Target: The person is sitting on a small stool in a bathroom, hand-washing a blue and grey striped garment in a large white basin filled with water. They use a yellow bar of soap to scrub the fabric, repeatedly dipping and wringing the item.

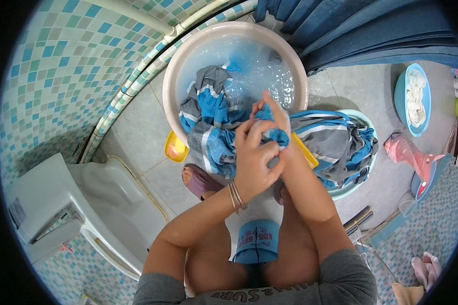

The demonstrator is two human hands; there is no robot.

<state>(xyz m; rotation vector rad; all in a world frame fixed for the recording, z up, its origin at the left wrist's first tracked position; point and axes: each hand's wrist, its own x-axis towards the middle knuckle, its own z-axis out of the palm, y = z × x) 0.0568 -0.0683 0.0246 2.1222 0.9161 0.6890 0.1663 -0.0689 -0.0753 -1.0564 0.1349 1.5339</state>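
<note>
Blue, grey and white striped wet cloth (212, 147) spills over the near rim of a large pale pink basin (170, 96) filled with cloudy water. My left hand (257, 157), with several thin bangles at its wrist, curls its fingers round a bunched part of this cloth. My right hand (276, 114) crosses just beyond it, gripping the same bunch with one finger stretched out over the water. Some of the cloth between the hands is hidden by my fingers. A flat yellow plastic piece (304, 151) shows beside my right wrist; its kind is unclear.
Right of the basin, a pale green tub (369, 122) holds more striped cloth. A yellow soap dish (174, 148) sits left of my slippered foot. Farther right stand a blue basin (400, 96) with white cloth and a pink bag (409, 155). A squat toilet (107, 193) lies left.
</note>
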